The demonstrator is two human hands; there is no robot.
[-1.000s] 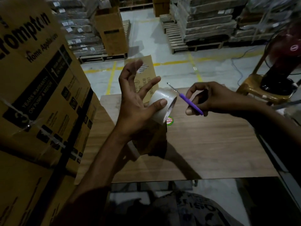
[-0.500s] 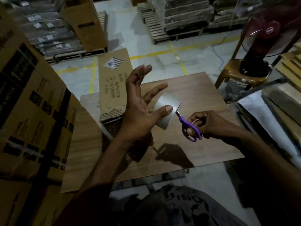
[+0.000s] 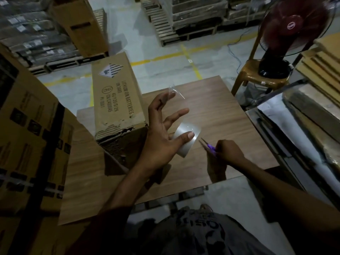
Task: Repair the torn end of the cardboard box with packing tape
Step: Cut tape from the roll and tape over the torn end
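A long cardboard box [image 3: 114, 100] marked for lithium batteries lies on the wooden table [image 3: 230, 111]; its torn, ragged end [image 3: 119, 137] faces me. My left hand [image 3: 161, 137] hovers just right of that end, pinching the roll of clear packing tape [image 3: 187, 140] between thumb and fingers. A cut strip of clear tape [image 3: 175, 92] clings to its raised fingertip. Right of the roll, my right hand [image 3: 228, 151] grips purple-handled scissors [image 3: 208, 147], blades pointing up-left toward the roll, not touching it.
A large printed carton [image 3: 27, 137] stands at the table's left edge. A red fan [image 3: 292, 28] sits on a plastic chair [image 3: 257, 78] at back right. Stacked boards and sheets [image 3: 312, 100] crowd the right side. Pallets [image 3: 165, 24] line the floor behind.
My right hand has drawn the scissors down and away from the roll. A loose strip of tape now hangs from my left fingertip. The view has tilted down, showing more of the box.
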